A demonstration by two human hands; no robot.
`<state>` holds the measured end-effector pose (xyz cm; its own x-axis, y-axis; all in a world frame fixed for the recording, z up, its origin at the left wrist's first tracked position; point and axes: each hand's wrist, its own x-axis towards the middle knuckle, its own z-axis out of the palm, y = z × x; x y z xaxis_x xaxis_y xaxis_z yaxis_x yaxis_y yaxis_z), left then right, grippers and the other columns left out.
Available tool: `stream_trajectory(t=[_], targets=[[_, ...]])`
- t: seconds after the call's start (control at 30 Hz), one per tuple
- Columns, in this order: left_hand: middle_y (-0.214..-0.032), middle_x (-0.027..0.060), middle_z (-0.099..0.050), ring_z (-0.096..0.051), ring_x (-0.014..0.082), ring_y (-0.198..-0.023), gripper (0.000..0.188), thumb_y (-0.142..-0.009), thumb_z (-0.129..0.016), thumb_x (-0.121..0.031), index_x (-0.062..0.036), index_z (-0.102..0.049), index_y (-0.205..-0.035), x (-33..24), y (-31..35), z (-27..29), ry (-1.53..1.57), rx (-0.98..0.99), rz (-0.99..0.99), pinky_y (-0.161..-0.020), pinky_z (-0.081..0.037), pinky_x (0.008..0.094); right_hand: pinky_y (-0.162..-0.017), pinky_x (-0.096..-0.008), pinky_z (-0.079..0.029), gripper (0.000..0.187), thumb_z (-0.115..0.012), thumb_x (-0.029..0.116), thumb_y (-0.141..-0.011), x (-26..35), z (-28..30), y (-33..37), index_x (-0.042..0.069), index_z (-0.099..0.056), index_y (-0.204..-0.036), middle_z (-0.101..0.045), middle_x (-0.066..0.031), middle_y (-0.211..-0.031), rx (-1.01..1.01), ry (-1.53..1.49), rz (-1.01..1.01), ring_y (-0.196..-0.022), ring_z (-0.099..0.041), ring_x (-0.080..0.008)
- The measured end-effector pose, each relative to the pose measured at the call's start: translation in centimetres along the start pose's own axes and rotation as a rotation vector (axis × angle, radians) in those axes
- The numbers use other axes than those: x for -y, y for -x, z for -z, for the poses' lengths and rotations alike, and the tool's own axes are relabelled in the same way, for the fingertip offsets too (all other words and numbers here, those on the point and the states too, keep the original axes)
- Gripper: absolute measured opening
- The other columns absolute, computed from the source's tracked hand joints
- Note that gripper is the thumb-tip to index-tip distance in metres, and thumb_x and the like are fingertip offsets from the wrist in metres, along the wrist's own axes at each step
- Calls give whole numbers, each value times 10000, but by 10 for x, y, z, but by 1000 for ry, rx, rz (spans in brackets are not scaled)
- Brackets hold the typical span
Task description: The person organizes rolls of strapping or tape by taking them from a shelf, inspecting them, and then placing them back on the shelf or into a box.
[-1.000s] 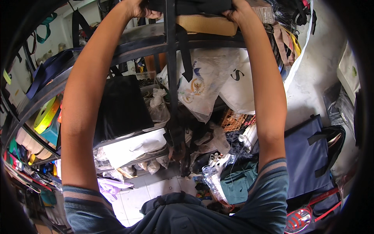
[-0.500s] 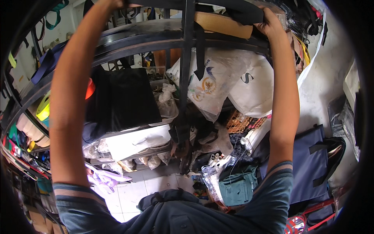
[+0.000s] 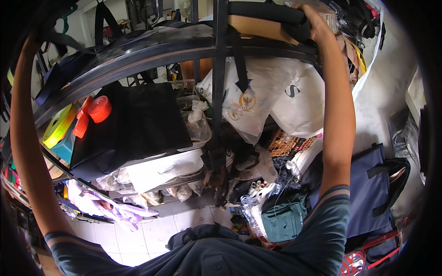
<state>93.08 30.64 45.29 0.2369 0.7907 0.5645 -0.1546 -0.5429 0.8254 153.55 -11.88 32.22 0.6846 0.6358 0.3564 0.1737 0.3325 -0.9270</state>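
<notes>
At the top right, my right hand (image 3: 315, 24) is closed around the end of a black webbing roll (image 3: 269, 11). Beneath that roll, a tan webbing roll (image 3: 260, 30) rests on the black metal rack (image 3: 152, 61). A loose black strap end (image 3: 238, 64) hangs down beside the upright post. My left arm reaches to the far upper left, where my left hand (image 3: 33, 42) is in the dark rim and its fingers are hidden. A black strap (image 3: 66, 40) curves away right beside it.
Orange (image 3: 99, 109) and yellow (image 3: 60, 126) webbing rolls sit at the left near a black fabric sheet (image 3: 138, 119). White plastic bags (image 3: 297, 103) hang below the rack. A green bag (image 3: 284, 220) and a navy bag (image 3: 363, 193) stand lower right. Lilac fabric (image 3: 103, 207) lies lower left.
My left hand has swung from the top middle to the far upper left, uncovering the orange and yellow rolls. My right hand stays at the black webbing roll.
</notes>
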Motion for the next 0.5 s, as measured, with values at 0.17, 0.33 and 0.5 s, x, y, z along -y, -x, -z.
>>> stream_trajectory(t=[0.17,0.33,0.5], targets=[[-1157,106,-578,-569,199,-1005,401,-940,-495,-277,0,-512,-1230,16,22,24,-11,-22,-20,-849,-459,303,-439,-234,-417,243,-454,260,-879,7,-1,-4,45,-567,-863,-564,-43,-680,90,625,125,-516,-519,-117],[-1232,103,-557,-549,197,-1093,448,-938,-522,-299,-1,-496,-1271,43,65,-5,42,0,-32,-932,-434,302,-475,-260,-419,296,-473,313,-861,18,-8,-2,53,-613,-884,-591,-50,-704,24,1095,85,-529,-533,-138],[-1280,91,-539,-535,183,-1133,462,-945,-523,-311,-9,-488,-1294,27,140,-59,144,-95,-3,-953,-431,284,-711,-305,-480,365,-537,348,-859,23,8,10,54,-635,-1052,-665,-95,-812,-256,973,473,-775,-629,-200]])
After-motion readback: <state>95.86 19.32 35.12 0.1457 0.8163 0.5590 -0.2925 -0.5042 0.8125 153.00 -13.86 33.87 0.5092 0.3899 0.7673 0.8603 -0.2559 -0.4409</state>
